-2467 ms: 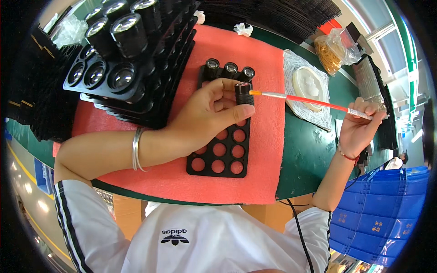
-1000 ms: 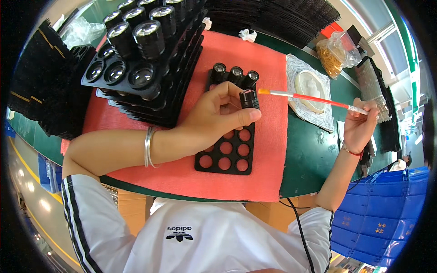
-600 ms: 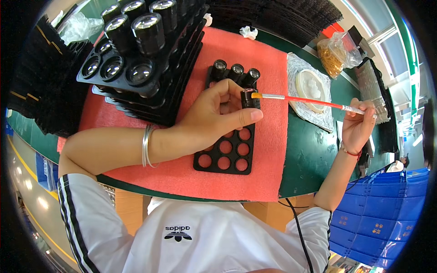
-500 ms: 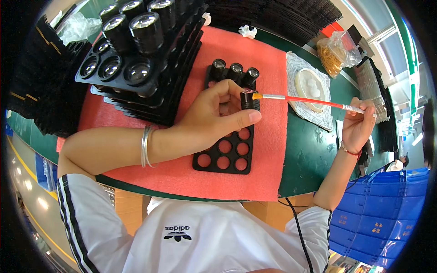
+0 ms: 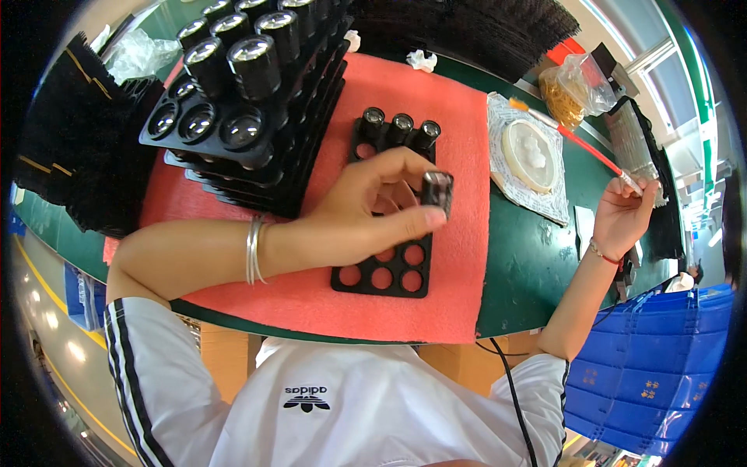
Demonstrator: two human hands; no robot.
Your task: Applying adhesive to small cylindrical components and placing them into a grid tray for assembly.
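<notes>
So we've got our left hand (image 5: pixel 366 198) gripping a small black cylinder (image 5: pixel 437 193) between thumb and fingers, a bit tilted, above the right side of a black tray with round holes. Our right hand (image 5: pixel 625 214) is well off to the right, pinching the end of a red-handled paintbrush (image 5: pixel 585 145). The bristles point far and left, well apart from the cylinder. We're wearing silver bangles (image 5: pixel 254 249) on the left wrist and a red cord (image 5: pixel 604 254) on the right one.

The black tray (image 5: pixel 396 279) lies under the left hand, and three more black cylinders (image 5: pixel 401 124) with shiny tops stand side by side in its far row. Several near holes just show the pink mat (image 5: pixel 459 296) underneath. Left of that we have a tall stack of black trays (image 5: pixel 288 179), with shiny-topped tubes (image 5: pixel 255 70) standing up on it.

Right of the mat, on our green desk (image 5: pixel 521 265), there's a round pale dish (image 5: pixel 510 163) sitting on a printed sheet (image 5: pixel 546 208). Beyond it is a clear bag of yellowish bits (image 5: pixel 568 86), can't tell what they are. A crumpled white tissue (image 5: pixel 421 61) lies at the far side, and blue crates (image 5: pixel 646 366) fill the near right.
</notes>
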